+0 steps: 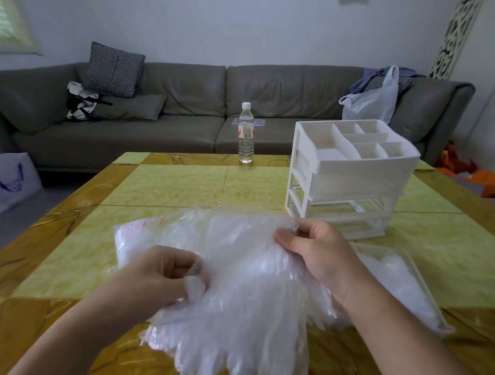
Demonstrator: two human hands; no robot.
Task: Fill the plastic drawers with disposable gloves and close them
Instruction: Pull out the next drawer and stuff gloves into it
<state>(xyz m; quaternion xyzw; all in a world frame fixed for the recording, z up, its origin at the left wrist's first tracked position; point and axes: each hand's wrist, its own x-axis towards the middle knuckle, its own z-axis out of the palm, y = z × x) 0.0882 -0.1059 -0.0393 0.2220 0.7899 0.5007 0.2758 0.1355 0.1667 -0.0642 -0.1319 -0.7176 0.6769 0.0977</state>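
At the left, the left hand [164, 273] pinches a fold of the disposable gloves [240, 296], thumb and fingers curled on the thin film; the heap of gloves, partly in a clear bag [145, 235], lies on the tabletop [166, 186] between the two hands and spills toward the near edge, its glove fingers fanned toward the person; the right hand [315, 249] grips the upper right edge of the same heap, fingers curled round it. Just right of that hand a pulled-out drawer [417, 273] rests flat on the tabletop, already holding some gloves, its long axis running away from the person; beyond it stands the drawer unit [351, 167], with an open slot in its frame. The coming move likely turns on this: the drawer lies to the right of the heap, touching or nearly touching it, so the right hand is the nearer one to carry a bunch across. A water bottle [246, 133] stands at the far edge.
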